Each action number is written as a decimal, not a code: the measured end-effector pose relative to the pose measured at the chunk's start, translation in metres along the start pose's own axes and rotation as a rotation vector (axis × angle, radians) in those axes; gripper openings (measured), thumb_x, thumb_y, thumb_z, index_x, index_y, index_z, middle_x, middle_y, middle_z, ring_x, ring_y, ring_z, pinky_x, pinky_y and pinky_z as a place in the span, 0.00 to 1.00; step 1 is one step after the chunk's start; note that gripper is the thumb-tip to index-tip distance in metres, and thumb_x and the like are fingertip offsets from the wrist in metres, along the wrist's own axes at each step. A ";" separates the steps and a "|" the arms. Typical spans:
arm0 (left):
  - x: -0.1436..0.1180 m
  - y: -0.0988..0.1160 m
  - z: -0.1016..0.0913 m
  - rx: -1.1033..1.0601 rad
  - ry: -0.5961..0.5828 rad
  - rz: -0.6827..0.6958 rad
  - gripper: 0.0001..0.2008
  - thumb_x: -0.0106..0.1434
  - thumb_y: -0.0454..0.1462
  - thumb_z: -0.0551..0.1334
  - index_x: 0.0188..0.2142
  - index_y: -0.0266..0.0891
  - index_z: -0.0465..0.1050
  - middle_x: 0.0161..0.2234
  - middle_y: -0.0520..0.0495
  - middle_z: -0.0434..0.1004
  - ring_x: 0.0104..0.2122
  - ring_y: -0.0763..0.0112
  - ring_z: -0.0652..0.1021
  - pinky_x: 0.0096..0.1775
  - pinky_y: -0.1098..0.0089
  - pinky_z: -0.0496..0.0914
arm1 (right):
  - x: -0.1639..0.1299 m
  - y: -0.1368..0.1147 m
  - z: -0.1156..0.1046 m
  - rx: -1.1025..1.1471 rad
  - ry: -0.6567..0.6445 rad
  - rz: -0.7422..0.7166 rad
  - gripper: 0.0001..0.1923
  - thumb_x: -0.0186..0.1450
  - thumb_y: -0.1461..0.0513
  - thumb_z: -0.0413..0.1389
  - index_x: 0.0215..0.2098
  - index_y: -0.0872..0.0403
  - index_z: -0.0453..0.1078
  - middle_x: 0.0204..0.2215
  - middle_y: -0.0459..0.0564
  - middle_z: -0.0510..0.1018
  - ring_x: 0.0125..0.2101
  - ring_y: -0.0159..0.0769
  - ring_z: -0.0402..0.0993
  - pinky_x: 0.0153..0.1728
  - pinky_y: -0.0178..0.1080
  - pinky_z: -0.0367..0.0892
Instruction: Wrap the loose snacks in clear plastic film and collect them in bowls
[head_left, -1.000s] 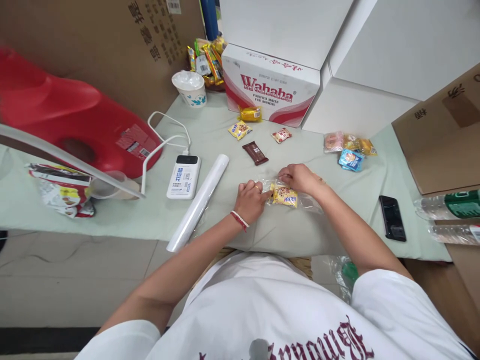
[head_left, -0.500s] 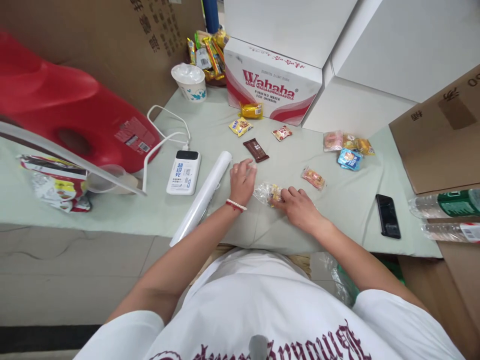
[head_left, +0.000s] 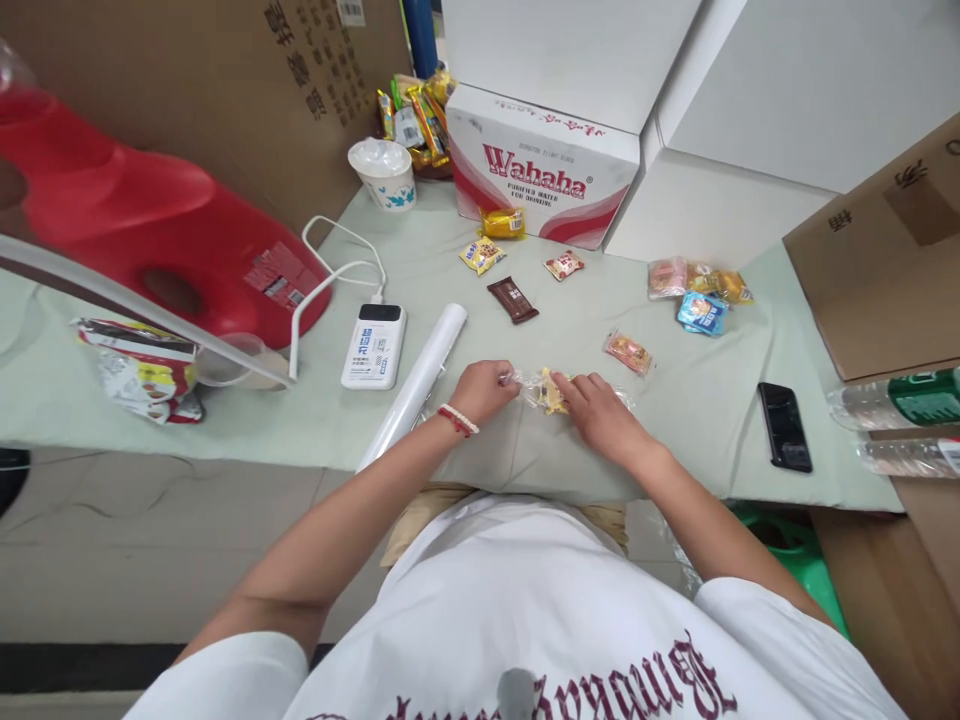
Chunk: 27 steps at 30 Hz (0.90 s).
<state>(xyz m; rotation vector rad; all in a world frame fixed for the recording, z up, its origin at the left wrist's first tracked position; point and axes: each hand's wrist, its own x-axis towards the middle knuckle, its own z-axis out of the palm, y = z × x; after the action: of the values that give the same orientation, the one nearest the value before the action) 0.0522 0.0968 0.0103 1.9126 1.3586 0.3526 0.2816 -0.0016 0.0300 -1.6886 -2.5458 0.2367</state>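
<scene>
My left hand (head_left: 484, 390) is closed in a pinch on the left end of some clear plastic film (head_left: 531, 388). The film is gathered around a small yellow snack packet (head_left: 553, 392) lying on the table in front of me. My right hand (head_left: 602, 415) grips the packet from the right, its fingers pressed on top and covering part of it. More clear film (head_left: 624, 398) shows beyond the right fingers. A pink-and-yellow wrapped snack (head_left: 630, 352) lies just above my right hand, and a dark brown bar (head_left: 513, 300) lies farther up.
Left of my hands lie a white film roll (head_left: 418, 380) and a power bank (head_left: 375, 347) with its cable. Small snacks (head_left: 482, 255) lie before a Wahaha box (head_left: 544, 170). At right are a snack group (head_left: 701, 312), a phone (head_left: 784, 427) and bottles (head_left: 896, 402).
My left hand has moved down from above the film, and its fingers have closed on the film's left end. My right hand has stayed at the packet, and the view has shifted slightly.
</scene>
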 end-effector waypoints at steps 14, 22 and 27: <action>-0.004 0.075 0.061 0.165 0.119 0.225 0.13 0.69 0.38 0.60 0.44 0.48 0.86 0.43 0.41 0.77 0.48 0.54 0.71 0.50 0.55 0.68 | -0.038 0.002 0.032 0.600 0.499 0.242 0.15 0.76 0.56 0.51 0.53 0.48 0.76 0.54 0.56 0.80 0.55 0.45 0.76 0.58 0.53 0.71; -0.009 0.074 0.076 0.204 0.306 0.049 0.36 0.60 0.46 0.71 0.65 0.44 0.68 0.56 0.36 0.71 0.57 0.48 0.69 0.56 0.52 0.66 | -0.040 0.053 0.040 0.324 0.529 0.737 0.21 0.67 0.48 0.59 0.48 0.54 0.77 0.52 0.63 0.75 0.58 0.55 0.67 0.61 0.60 0.61; -0.003 0.065 0.076 0.260 0.210 0.028 0.24 0.60 0.51 0.71 0.49 0.38 0.76 0.49 0.37 0.75 0.56 0.50 0.74 0.59 0.54 0.67 | -0.049 0.040 0.034 0.401 0.384 0.625 0.11 0.64 0.52 0.61 0.33 0.51 0.75 0.52 0.60 0.76 0.57 0.53 0.67 0.60 0.55 0.63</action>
<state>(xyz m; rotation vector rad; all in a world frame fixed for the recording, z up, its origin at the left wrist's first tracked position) 0.1419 0.0522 0.0054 2.1578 1.5798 0.4177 0.3318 -0.0341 -0.0092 -2.0492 -1.5314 0.3802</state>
